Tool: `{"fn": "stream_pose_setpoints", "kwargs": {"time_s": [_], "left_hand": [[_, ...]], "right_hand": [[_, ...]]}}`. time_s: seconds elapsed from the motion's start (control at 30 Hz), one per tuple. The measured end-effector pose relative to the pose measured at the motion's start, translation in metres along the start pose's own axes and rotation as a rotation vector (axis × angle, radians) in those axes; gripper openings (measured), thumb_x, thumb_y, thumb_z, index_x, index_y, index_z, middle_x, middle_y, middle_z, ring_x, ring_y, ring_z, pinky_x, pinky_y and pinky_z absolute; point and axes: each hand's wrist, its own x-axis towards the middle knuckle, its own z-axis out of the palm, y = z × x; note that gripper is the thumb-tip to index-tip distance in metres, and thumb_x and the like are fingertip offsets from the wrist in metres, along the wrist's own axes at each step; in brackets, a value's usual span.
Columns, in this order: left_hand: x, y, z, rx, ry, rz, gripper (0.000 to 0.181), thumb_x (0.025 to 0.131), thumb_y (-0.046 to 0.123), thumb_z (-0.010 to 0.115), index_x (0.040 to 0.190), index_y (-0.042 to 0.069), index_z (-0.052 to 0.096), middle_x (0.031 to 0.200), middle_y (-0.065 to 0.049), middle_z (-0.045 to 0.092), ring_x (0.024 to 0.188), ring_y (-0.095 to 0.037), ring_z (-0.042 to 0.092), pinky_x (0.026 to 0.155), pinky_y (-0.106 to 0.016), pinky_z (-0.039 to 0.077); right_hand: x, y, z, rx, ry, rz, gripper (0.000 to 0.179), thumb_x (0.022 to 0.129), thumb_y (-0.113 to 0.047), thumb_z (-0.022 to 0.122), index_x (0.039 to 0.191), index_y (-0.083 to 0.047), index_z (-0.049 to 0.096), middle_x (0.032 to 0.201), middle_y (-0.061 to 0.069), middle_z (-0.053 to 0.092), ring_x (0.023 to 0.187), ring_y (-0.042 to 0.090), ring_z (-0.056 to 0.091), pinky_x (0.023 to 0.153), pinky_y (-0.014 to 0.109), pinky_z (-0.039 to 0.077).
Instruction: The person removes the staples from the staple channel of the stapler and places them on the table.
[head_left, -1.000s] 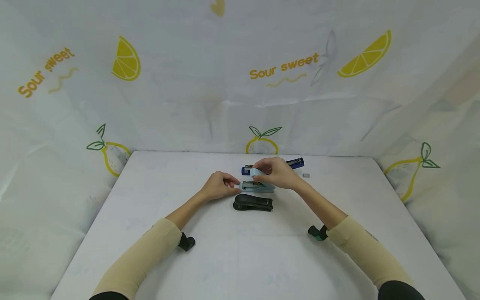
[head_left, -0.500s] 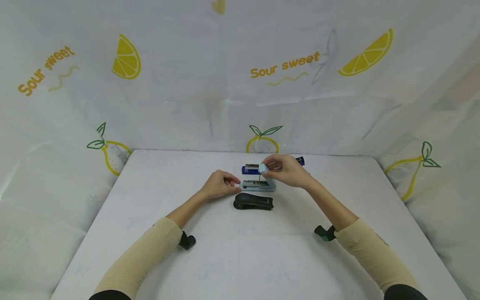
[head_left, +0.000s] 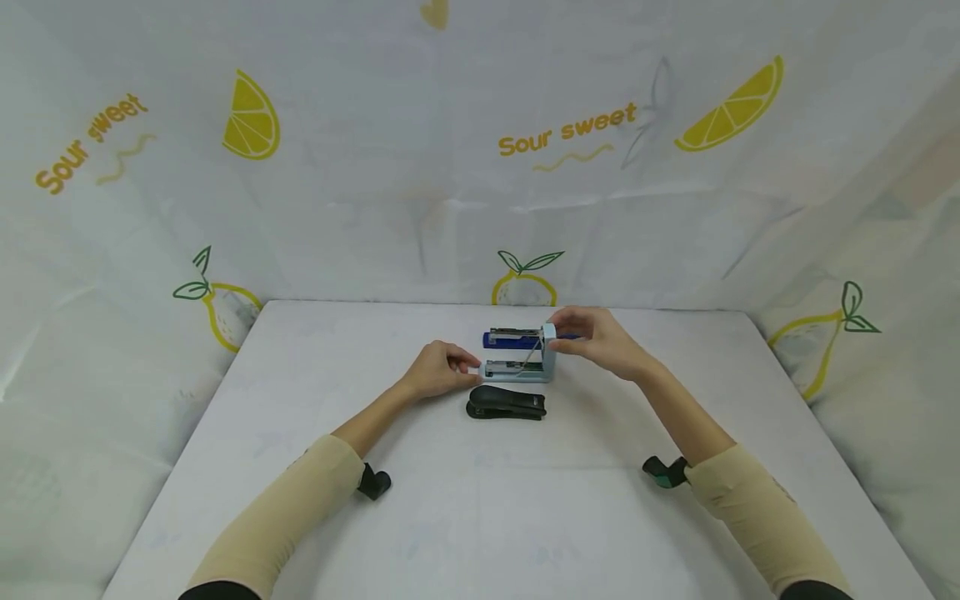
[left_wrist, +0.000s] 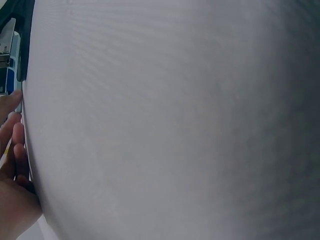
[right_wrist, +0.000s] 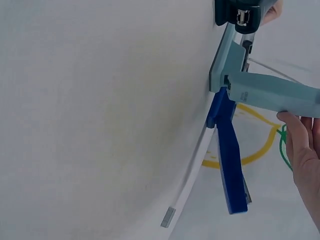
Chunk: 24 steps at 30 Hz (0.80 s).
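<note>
A light blue stapler (head_left: 513, 377) lies near the back of the table, its base flat and its top arm (head_left: 549, 346) swung up roughly upright. A thin metal rod slants between the arm and the staple tray. My left hand (head_left: 441, 371) pinches the front end of the base between thumb and fingertips. On the raised arm, my right hand (head_left: 603, 342) has its thumb and fingers near the free end; the right wrist view shows the arm (right_wrist: 272, 92) side-on with the fingertips against it. Just behind, a dark blue stapler (right_wrist: 231, 167) lies opened wide, partly covered by the right hand in the head view.
A black stapler (head_left: 506, 403) lies closed in front of the light blue one. A small grey block of staples (right_wrist: 168, 217) rests near the table's back edge in the right wrist view. A white curtain printed with lemons hangs behind the white table (head_left: 480, 517).
My right hand has swung the light blue stapler's top arm up and back to the right, from low over the tray to roughly upright. My left hand has stayed at the front end.
</note>
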Motion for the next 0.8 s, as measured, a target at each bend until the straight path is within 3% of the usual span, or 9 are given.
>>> {"fn": "stream_pose_setpoints", "kwargs": {"time_s": [0.23,0.53,0.8], "left_hand": [[-0.001,0.000,0.001,0.012,-0.002,-0.002,0.028,0.086,0.022,0.092,0.108,0.007,0.085,0.081,0.000,0.072,0.072,-0.009,0.052,0.070,-0.021,0.042],[-0.001,0.001,0.001,0.018,0.002,-0.014,0.028,0.085,0.024,0.093,0.107,0.008,0.085,0.079,0.002,0.070,0.072,-0.009,0.053,0.070,-0.022,0.042],[-0.001,0.001,0.001,0.008,0.004,-0.018,0.027,0.085,0.023,0.092,0.108,0.008,0.086,0.079,0.002,0.070,0.072,-0.009,0.052,0.071,-0.022,0.042]], "right_hand": [[-0.012,0.009,-0.013,0.005,0.022,0.033,0.036,0.100,-0.019,0.080,0.131,-0.004,0.068,0.130,0.015,0.073,0.123,0.025,0.072,0.098,0.021,0.058],[-0.027,0.024,-0.036,0.017,0.020,0.095,0.041,0.098,-0.017,0.081,0.133,-0.001,0.066,0.132,0.020,0.072,0.111,0.004,0.072,0.094,0.018,0.058],[-0.036,0.034,-0.046,-0.028,0.004,0.138,0.042,0.098,-0.017,0.082,0.133,0.001,0.066,0.133,0.022,0.073,0.111,0.010,0.074,0.093,0.017,0.058]]}}
